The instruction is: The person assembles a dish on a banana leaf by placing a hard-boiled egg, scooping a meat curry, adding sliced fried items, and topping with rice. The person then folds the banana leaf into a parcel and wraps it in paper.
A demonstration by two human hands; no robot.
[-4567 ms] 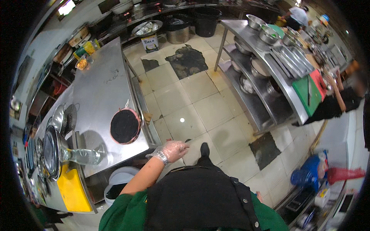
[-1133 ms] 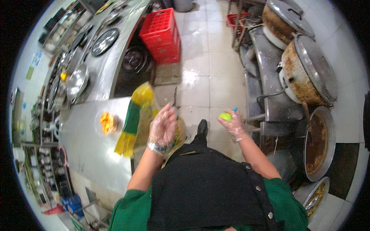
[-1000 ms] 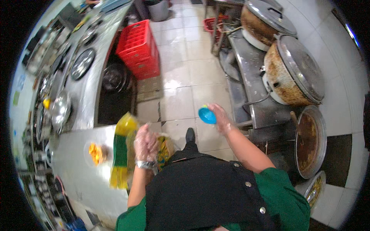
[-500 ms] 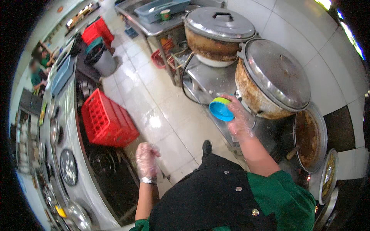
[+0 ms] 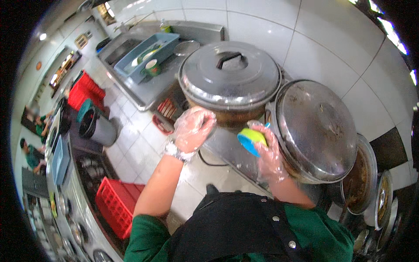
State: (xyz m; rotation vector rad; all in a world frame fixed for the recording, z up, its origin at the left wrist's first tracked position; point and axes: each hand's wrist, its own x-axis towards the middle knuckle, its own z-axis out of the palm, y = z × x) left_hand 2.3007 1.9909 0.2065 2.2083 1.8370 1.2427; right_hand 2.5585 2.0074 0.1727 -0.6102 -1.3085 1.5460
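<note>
My left hand (image 5: pixel 194 129), in a clear plastic glove, is raised in front of the near left side of a large pot with a domed metal lid (image 5: pixel 231 78). Its fingers are curled, and nothing shows in them. My right hand (image 5: pixel 271 159), gloved too, grips two small plastic bowls, one blue (image 5: pixel 248 145) and one lime green (image 5: pixel 256 136), held tilted together. They are just left of a second big pot, whose stained lid (image 5: pixel 316 129) is on. The first lid has a black handle (image 5: pixel 230 60).
At the back left, a steel counter holds a blue-grey tub (image 5: pixel 148 54) and a patterned cup (image 5: pixel 152 67). Red crates (image 5: pixel 115 205) and a grey bin (image 5: pixel 100 129) stand left. Open pans of food (image 5: pixel 361 183) line the right. Two people are far left.
My left hand has risen and moved forward to the near pot. My right hand still grips the bowls, now tipped further. The view has shifted toward the pots and the back counter.
</note>
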